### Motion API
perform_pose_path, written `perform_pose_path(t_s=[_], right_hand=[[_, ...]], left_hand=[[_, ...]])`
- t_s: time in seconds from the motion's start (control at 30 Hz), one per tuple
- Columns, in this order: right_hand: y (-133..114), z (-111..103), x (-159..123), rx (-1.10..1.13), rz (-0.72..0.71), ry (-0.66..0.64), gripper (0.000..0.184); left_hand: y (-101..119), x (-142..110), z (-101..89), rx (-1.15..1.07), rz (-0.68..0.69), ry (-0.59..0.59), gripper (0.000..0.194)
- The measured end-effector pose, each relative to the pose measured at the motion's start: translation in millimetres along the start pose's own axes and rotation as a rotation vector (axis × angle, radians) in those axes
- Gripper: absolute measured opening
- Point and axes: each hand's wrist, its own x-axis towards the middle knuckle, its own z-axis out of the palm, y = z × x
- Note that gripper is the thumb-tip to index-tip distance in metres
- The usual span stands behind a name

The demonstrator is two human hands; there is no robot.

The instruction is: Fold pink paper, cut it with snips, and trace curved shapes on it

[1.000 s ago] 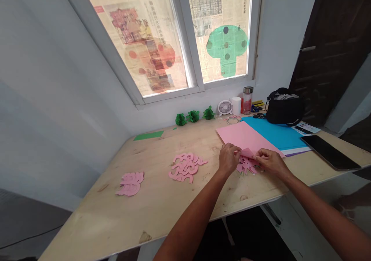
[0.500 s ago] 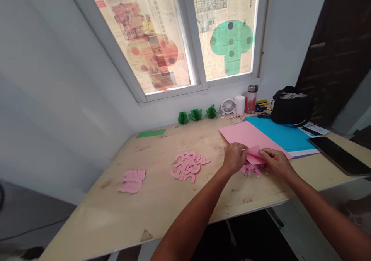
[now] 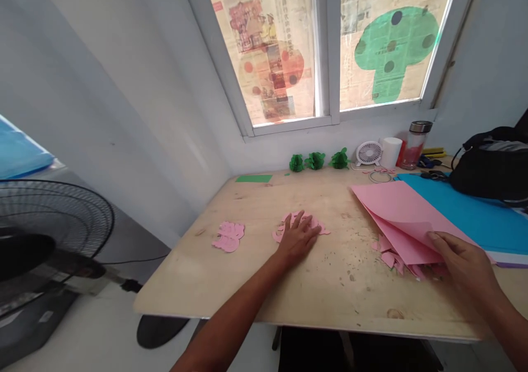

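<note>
My left hand (image 3: pixel 297 235) lies with spread fingers over a loose pile of curved pink paper cutouts (image 3: pixel 278 234), covering most of it. To its left sits a neater stack of scalloped pink cutouts (image 3: pixel 229 236). At the right, my right hand (image 3: pixel 466 259) pinches the near corner of a pink paper sheet (image 3: pixel 398 204) between thumb and fingers. That corner curls up a little, and another pink layer lies beneath it. Pink paper scraps (image 3: pixel 390 257) poke out from under the sheet's near-left edge.
Blue sheets (image 3: pixel 474 212) lie right of the pink paper, with a black bag (image 3: pixel 490 163) behind. Along the wall stand green paper ornaments (image 3: pixel 315 160), a small white fan (image 3: pixel 368 153) and a glass bottle (image 3: pixel 416 146). A large floor fan (image 3: pixel 53 223) stands left of the table (image 3: pixel 231 289).
My left hand has left the pink sheet and moved left onto the loose cutouts. My right hand still grips the sheet's corner. The view has turned left, bringing the floor fan in.
</note>
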Motion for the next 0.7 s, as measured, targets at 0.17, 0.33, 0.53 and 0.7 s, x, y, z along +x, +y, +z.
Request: perform_pose_path(t_s=[0.17, 0.33, 0.53, 0.7], right_hand=[[-22, -6, 4, 0.002, 0.1, 0.04, 0.029], [-25, -6, 5, -0.023, 0.086, 0.12, 0.026], [-26, -6, 25, -0.127, 0.095, 0.158, 0.033], [-45, -7, 41, -0.158, -0.028, 0.174, 0.035]], left_hand=[[-49, 32, -0.8, 0.011, -0.12, 0.026, 0.026], [-72, 50, -1.9, -0.004, -0.287, 0.086, 0.037], [0, 85, 3.4, -0.163, -0.087, 0.079, 0.064], [68, 135, -6.3, -0.276, 0.125, 0.098, 0.079]])
